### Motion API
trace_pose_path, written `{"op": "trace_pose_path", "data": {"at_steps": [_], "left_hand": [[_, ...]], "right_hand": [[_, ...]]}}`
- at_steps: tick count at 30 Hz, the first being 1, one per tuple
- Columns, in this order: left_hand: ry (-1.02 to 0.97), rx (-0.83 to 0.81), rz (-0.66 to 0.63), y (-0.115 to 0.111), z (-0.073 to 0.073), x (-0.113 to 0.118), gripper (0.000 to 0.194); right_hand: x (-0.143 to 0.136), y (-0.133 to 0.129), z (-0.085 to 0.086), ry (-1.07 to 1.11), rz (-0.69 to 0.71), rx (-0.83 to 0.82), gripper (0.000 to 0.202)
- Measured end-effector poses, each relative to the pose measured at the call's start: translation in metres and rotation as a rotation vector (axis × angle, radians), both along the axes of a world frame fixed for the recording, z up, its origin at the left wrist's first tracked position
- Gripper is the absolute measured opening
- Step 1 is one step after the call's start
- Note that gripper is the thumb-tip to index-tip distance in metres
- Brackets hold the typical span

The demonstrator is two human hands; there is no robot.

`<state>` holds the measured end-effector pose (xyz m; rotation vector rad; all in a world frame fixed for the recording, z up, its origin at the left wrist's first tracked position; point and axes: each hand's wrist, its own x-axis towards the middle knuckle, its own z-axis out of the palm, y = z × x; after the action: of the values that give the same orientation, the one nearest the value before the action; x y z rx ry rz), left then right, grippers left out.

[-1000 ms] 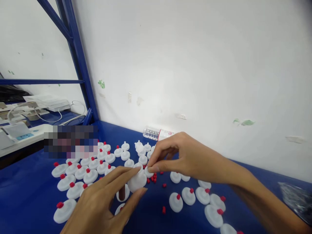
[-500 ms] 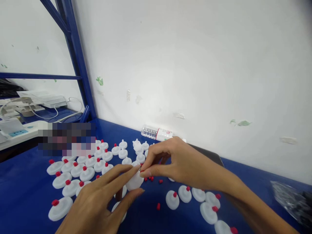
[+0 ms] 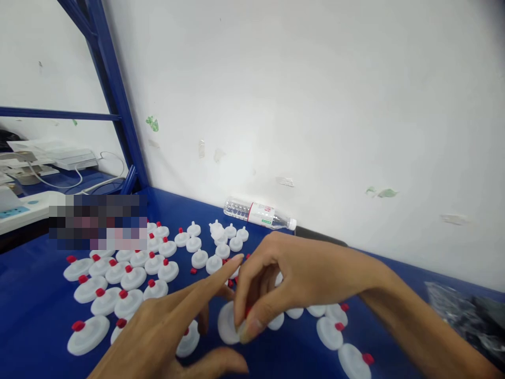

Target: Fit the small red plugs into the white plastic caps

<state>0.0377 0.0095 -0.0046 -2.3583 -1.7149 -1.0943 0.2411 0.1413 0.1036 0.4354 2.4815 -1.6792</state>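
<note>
Low in the middle of the frame, the right hand (image 3: pixel 300 281) pinches the rim of a white plastic cap (image 3: pixel 229 323) between thumb and fingertips, a bit of red showing at the grip. The left hand (image 3: pixel 173 331) lies just left of the cap, forefinger stretched out, thumb under it; whether it touches is unclear. Roughly thirty like caps (image 3: pixel 130 276), round, white, mostly red-tipped, lie on the blue table (image 3: pixel 35 316). One water bottle (image 3: pixel 258 215) lies by the wall.
</note>
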Motion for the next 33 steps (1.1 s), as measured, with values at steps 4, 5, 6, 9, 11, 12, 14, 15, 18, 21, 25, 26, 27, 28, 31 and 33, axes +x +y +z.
{"op": "trace_pose_path", "data": {"at_steps": [4, 5, 6, 9, 11, 12, 14, 15, 18, 21, 25, 26, 27, 28, 31, 33], "left_hand": [[0.055, 0.059, 0.086, -0.008, -0.005, -0.003, 0.079], [0.058, 0.078, 0.112, -0.009, -0.006, -0.003, 0.072], [0.054, 0.105, 0.132, -0.01, -0.006, -0.003, 0.065], [0.01, 0.162, 0.169, -0.008, -0.006, -0.001, 0.046], [-0.019, 0.164, 0.176, -0.007, -0.003, 0.001, 0.037], [-0.033, 0.155, 0.184, -0.006, -0.001, 0.003, 0.034], [-0.061, 0.14, 0.191, -0.004, 0.003, 0.005, 0.029], [-0.075, 0.132, 0.187, -0.003, 0.005, 0.005, 0.027], [-0.095, 0.125, 0.147, -0.001, 0.011, 0.006, 0.024], [-0.092, 0.151, 0.121, 0.0, 0.013, 0.005, 0.021], [-0.089, 0.13, 0.139, 0.0, 0.012, 0.002, 0.023], [-0.087, 0.118, 0.139, 0.0, 0.012, 0.001, 0.023], [-0.082, 0.104, 0.14, 0.001, 0.012, 0.001, 0.024], [-0.076, 0.099, 0.145, 0.001, 0.012, 0.001, 0.025], [-0.02, 0.08, 0.191, 0.004, 0.013, 0.001, 0.034], [0.026, 0.071, 0.209, 0.005, 0.013, 0.001, 0.042]], "right_hand": [[0.008, -0.002, 0.005, -0.214, 0.082, 0.061, 0.011], [0.009, -0.003, 0.004, -0.293, 0.101, 0.093, 0.009], [0.008, -0.005, 0.003, -0.377, 0.112, 0.128, 0.007], [0.004, -0.011, -0.006, -0.591, 0.055, 0.247, 0.007], [0.002, -0.015, -0.012, -0.701, -0.02, 0.29, 0.013], [0.001, -0.016, -0.013, -0.742, -0.053, 0.303, 0.018], [0.003, -0.019, -0.01, -0.781, -0.096, 0.336, 0.028], [0.005, -0.019, -0.007, -0.75, -0.112, 0.379, 0.031], [0.006, -0.017, 0.001, -0.506, -0.173, 0.581, 0.036], [-0.007, -0.01, -0.009, -0.271, -0.294, 0.838, 0.034], [-0.031, 0.005, -0.05, -0.138, -0.375, 1.009, 0.022], [-0.034, 0.009, -0.058, -0.118, -0.369, 1.005, 0.018], [-0.036, 0.012, -0.064, -0.108, -0.363, 1.005, 0.016], [-0.036, 0.014, -0.065, -0.096, -0.363, 1.005, 0.016], [-0.029, 0.01, -0.048, -0.015, -0.403, 0.918, 0.016], [-0.023, 0.0, -0.027, 0.08, -0.403, 0.735, 0.015]]}}
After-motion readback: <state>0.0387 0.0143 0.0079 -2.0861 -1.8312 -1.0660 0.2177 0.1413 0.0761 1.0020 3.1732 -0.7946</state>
